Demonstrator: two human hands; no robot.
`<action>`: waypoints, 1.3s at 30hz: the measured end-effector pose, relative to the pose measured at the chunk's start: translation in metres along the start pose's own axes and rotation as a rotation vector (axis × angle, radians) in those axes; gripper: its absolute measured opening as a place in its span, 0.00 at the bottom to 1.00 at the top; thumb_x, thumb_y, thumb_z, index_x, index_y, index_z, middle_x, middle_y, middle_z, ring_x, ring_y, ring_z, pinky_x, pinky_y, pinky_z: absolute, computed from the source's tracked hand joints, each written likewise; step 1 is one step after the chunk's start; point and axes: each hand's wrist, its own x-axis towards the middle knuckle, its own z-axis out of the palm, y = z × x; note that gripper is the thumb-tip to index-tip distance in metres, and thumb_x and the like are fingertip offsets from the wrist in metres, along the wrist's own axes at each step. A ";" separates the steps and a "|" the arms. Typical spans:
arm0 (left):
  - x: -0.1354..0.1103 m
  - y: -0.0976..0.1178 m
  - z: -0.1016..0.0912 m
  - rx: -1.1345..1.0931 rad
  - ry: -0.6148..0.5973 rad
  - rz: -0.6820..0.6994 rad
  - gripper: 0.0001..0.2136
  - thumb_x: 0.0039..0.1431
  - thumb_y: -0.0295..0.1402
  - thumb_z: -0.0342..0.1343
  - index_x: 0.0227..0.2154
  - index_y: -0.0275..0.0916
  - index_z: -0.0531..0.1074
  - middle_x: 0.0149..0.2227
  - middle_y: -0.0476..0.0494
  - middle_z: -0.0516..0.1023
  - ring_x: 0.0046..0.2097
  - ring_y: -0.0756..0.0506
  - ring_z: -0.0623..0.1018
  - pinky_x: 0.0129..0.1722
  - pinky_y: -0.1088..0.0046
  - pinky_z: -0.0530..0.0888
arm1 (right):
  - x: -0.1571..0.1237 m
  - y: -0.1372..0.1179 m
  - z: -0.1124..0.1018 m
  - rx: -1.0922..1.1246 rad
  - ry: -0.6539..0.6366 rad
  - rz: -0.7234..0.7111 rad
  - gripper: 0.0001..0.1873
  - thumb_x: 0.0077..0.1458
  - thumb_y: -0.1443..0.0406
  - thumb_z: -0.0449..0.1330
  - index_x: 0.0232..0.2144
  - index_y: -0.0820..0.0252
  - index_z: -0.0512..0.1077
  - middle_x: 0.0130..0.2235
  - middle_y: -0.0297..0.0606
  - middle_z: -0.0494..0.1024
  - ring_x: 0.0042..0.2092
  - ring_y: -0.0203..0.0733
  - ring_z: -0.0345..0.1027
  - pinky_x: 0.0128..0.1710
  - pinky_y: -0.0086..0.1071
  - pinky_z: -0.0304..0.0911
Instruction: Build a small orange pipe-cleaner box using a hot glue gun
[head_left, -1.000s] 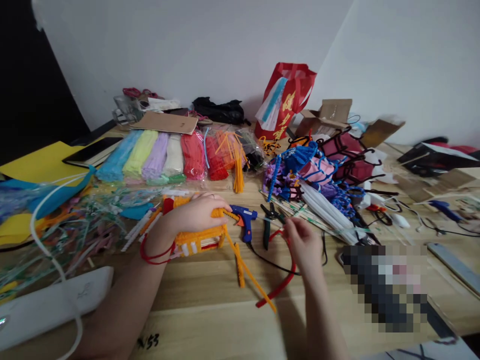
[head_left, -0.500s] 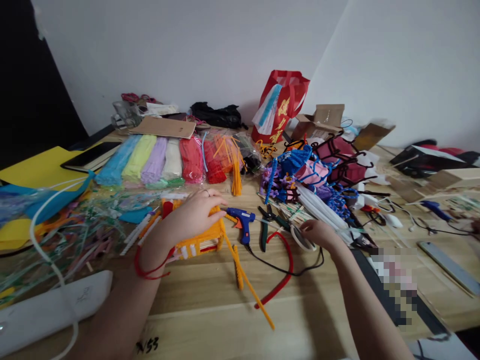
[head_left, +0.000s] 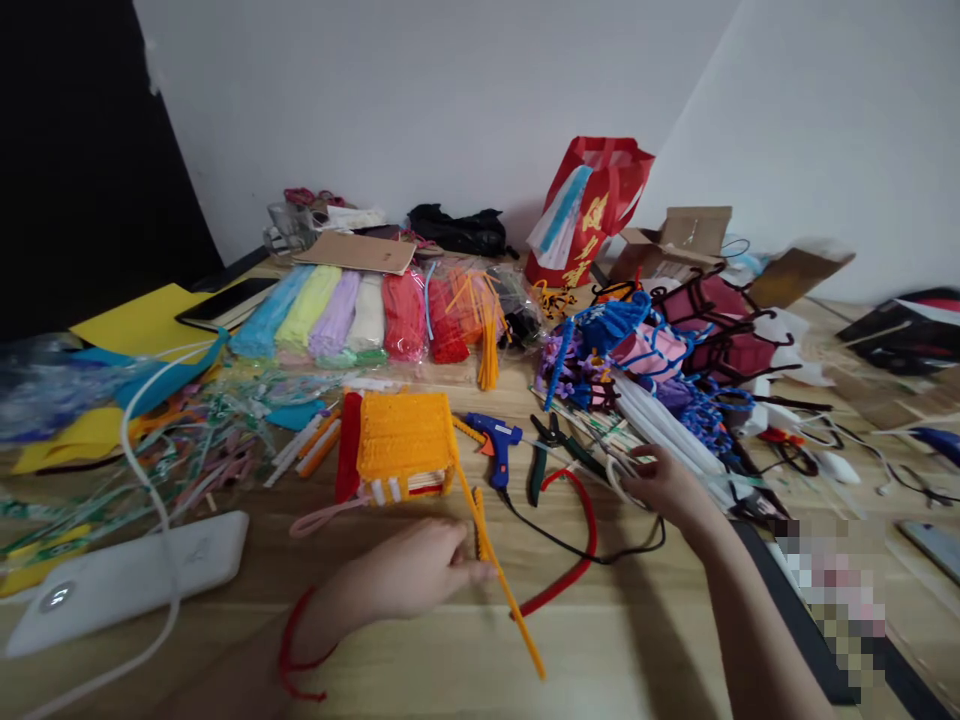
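My left hand (head_left: 416, 577) lies low on the wooden table, its fingers drawn together with the tips on a long orange pipe cleaner (head_left: 501, 578). Just beyond it stands a small house (head_left: 405, 445) covered in orange pipe cleaners, with a red strip on its left side; nothing touches it. My right hand (head_left: 664, 487) is curled round a white tape ring (head_left: 616, 473) beside a bundle of white sticks. Between the hands lie a curved red pipe cleaner (head_left: 579, 545), a blue glue gun (head_left: 495, 440) with its black cord, and green-handled pliers (head_left: 541, 455).
Bagged pipe cleaners in several colours (head_left: 360, 315) lie in a row behind. A heap of blue, pink and maroon craft pieces (head_left: 660, 345) fills the right. A red gift bag (head_left: 592, 210) stands at the back. A white power strip (head_left: 127, 580) and loose scraps lie left.
My left hand has let go of the orange house and dropped toward me onto the orange pipe cleaner. My right hand went from the red pipe cleaner to the tape ring and stays there.
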 end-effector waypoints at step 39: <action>-0.009 -0.028 0.038 -0.954 0.493 -0.148 0.08 0.48 0.36 0.62 0.26 0.36 0.78 0.23 0.45 0.77 0.28 0.48 0.74 0.31 0.74 0.70 | -0.062 -0.110 0.039 0.397 -0.877 -0.348 0.22 0.34 0.62 0.74 0.34 0.61 0.75 0.32 0.35 0.79 0.33 0.38 0.71 0.32 0.27 0.65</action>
